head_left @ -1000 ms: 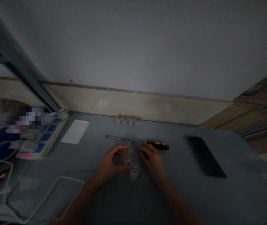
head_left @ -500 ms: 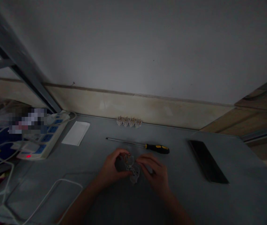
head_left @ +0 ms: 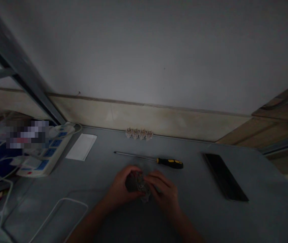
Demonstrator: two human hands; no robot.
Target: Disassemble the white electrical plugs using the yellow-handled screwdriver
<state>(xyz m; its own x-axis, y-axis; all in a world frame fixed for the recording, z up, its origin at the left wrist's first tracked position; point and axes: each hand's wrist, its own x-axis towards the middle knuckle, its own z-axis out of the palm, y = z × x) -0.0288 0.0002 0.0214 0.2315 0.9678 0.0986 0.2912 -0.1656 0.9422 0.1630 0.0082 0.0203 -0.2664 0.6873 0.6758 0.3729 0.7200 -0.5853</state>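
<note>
A small clear plastic piece (head_left: 146,197) with rounded lobes is held over the table between my two hands. My left hand (head_left: 118,188) grips it from the left, thumb below and fingers above. The fingertips of my right hand (head_left: 164,191) are pinched together against its right side; whether they hold a smaller part there I cannot make out. Beyond my hands a screwdriver (head_left: 169,163) with a black and yellow handle lies with its tip to the left. Farther back, several similar clear plastic pieces (head_left: 139,134) stand in a row near the wall.
On the left a power strip (head_left: 58,148) carries plugs and white cables (head_left: 63,199) that run over the grey table (head_left: 189,209). Beside it lies a white paper (head_left: 81,147). A dark flat phone-like slab (head_left: 225,177) rests at the right. The wall (head_left: 159,118) closes off the back.
The clear piece has turned between my hands, its upper round part now less face-on. My right fingers have moved slightly left, closer against it.
</note>
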